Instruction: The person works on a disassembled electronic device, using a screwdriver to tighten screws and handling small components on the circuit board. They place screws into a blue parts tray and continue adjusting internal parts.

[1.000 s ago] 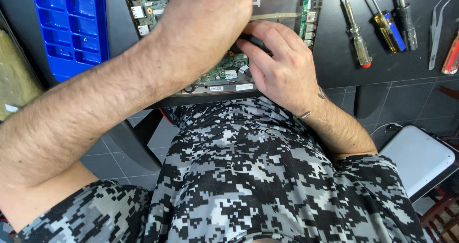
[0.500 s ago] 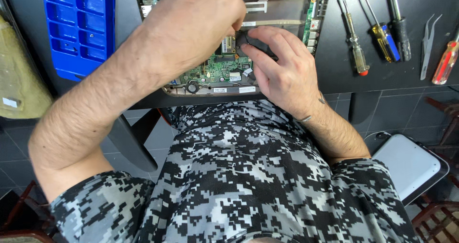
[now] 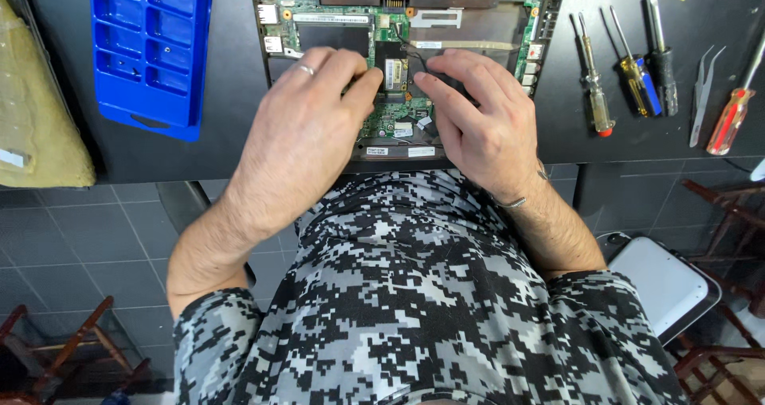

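Circuit board (image 3: 402, 118), green, flat, studded with small chips and connectors, seated in an opened laptop chassis (image 3: 478, 34) at the near edge of the black surface (image 3: 231, 146), at 12 o'clock from the person.

Left hand (image 3: 307, 126): ring on one finger; rests on the board's left part, fingers bent, tips pressed against a small upright card (image 3: 393, 74) at the board's centre. Whether they pinch it cannot be told.

Right hand (image 3: 478, 118): thin metal bracelet at the wrist; fingers spread and curved onto the board from the right, tips touching near the same card; nothing plainly gripped.

Parts tray (image 3: 151, 46), blue moulded plastic, rectangular, divided into square compartments, at 10 o'clock; the compartments in view appear to hold nothing.

Screwdrivers (image 3: 629, 70), three, slim metal shafts, clear amber, yellow-blue and black handles, lying parallel at 2 o'clock. Tweezers (image 3: 703, 86), bare metal, beside them. Red-handled screwdriver (image 3: 731, 118) further right.

Padded envelope (image 3: 40, 126), dull yellow, crinkled, at 9 o'clock.

Shirt (image 3: 414, 309), pixelated grey camouflage, nearest the camera.
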